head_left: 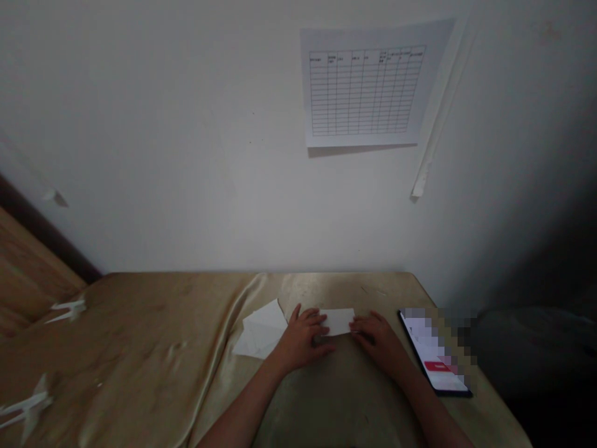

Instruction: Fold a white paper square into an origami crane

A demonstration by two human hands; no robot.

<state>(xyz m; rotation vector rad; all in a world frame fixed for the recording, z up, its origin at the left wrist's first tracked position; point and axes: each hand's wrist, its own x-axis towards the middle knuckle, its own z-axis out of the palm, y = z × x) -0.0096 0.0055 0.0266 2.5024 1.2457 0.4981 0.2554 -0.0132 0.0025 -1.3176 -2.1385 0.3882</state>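
Note:
A small white folded paper (339, 321) lies on the cloth-covered table between my two hands. My left hand (305, 336) rests over its left end, fingers spread and the thumb stretched apart below. At the opposite end, my right hand (377, 339) has its fingertips and thumb closed on the paper's right edge. Partly behind my left wrist are several loose white paper sheets (261, 330), overlapping and creased.
To the right lies a phone (436, 358) with a lit screen, partly blurred. White folded paper figures (69, 308) sit on the left of the gold cloth (153, 348). A printed table sheet (366, 93) hangs on the wall (186, 124) behind.

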